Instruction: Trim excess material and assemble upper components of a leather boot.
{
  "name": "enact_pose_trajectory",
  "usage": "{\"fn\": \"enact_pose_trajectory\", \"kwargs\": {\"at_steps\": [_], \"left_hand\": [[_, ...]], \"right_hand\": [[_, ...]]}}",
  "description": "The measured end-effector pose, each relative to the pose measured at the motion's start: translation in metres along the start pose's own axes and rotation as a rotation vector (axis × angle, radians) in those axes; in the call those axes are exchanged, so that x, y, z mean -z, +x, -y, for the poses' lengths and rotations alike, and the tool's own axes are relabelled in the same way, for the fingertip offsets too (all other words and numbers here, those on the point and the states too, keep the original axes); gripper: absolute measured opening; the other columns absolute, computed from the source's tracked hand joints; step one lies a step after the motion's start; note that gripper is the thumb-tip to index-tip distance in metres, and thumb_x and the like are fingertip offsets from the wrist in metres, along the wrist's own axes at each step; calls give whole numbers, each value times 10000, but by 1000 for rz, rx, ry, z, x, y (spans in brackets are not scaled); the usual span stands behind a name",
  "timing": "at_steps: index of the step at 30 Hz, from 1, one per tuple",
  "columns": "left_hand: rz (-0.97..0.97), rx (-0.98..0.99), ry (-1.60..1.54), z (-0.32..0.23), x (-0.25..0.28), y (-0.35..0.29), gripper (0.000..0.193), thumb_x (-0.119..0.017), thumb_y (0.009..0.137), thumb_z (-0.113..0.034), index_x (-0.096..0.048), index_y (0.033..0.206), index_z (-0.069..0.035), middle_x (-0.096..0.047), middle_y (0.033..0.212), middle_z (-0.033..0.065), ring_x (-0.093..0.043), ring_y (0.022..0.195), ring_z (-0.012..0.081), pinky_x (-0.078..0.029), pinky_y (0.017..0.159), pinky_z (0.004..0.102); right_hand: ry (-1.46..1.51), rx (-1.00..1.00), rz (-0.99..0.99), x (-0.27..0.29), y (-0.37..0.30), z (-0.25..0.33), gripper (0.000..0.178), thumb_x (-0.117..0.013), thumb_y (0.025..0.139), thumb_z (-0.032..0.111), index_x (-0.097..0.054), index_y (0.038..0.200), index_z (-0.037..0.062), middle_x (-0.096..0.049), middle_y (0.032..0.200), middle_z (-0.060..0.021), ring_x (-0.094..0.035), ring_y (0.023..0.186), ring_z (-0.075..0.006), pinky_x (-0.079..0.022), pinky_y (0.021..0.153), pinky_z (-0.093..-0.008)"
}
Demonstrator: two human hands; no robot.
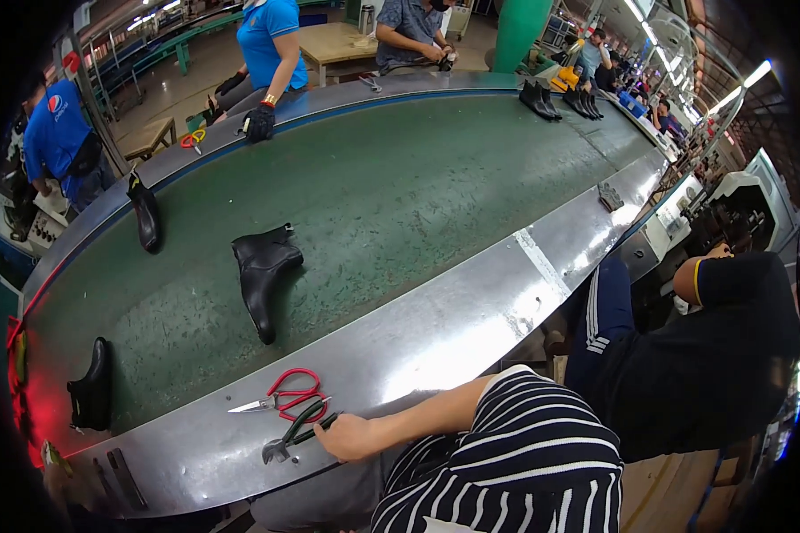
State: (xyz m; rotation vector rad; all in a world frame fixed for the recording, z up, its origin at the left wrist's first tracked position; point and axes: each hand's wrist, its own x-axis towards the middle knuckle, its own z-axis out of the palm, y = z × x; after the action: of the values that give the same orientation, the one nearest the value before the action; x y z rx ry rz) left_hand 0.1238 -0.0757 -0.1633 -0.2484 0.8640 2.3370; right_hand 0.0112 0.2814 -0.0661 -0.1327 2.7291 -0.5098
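Note:
From a black-and-white striped sleeve, my right hand [351, 437] reaches left over the metal table edge. Its fingers are closed on the handles of dark green-handled pincers [304, 421], whose metal jaws lie on the steel. Touching or just beyond the pincers are scissors [300, 384] with large red loops, blades pointing left. My left hand is not seen. On the green belt [418, 195] ahead, a black ankle boot [271, 271] lies on its side, toe toward me. A second black boot [93, 391] lies at the near left, and a third [145, 216] at the far left edge.
Across the belt, a person in blue rests a black-gloved hand [259, 123] near red-and-yellow scissors [194, 140]. Several black boots [540, 99] stand at the far right. A dark flat bar [126, 478] lies at lower left. Someone in black [711, 355] sits close on my right.

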Motion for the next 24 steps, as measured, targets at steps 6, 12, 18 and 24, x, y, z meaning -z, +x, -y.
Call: {"fn": "enact_pose_trajectory", "kwargs": {"at_steps": [6, 12, 18, 24], "left_hand": [[48, -10, -16, 1, -12, 2, 679, -348, 1007, -480, -14, 1548, -242, -19, 1610, 134, -60, 1474, 353, -28, 1172, 564], [7, -155, -69, 2, -11, -5, 666, -317, 1018, -475, 17, 1549, -252, -11, 1611, 130, -57, 1476, 346, -37, 1165, 572], [62, -319, -182, 16, -22, -40, 862, -539, 929, -494, -19, 1553, -205, -126, 1594, 154, -192, 1445, 362, -135, 1144, 603], [-48, -571, -302, 18, -28, -34, 698, -505, 966, -402, -159, 1536, -195, -280, 1523, 210, -333, 1365, 431, -268, 1094, 636]], "right_hand": [[-173, 130, -22, -8, 15, -3, 631, -704, 745, 269, -542, 1155, -184, -695, 847, -201, -700, 778, -294, -532, 620, -380], [-183, 139, -60, 12, 22, 11, 311, -664, 781, 298, -704, 747, -8, -699, 773, -164, -702, 749, -278, -532, 592, -392], [-39, 345, 126, 29, 32, 57, 421, -628, 863, 418, -717, 748, 23, -686, 735, -180, -691, 710, -344, -541, 633, -444], [-44, 632, 356, -34, 42, 88, 387, -545, 921, 433, -706, 883, 83, -683, 771, -191, -672, 731, -384, -529, 652, -487]]}}
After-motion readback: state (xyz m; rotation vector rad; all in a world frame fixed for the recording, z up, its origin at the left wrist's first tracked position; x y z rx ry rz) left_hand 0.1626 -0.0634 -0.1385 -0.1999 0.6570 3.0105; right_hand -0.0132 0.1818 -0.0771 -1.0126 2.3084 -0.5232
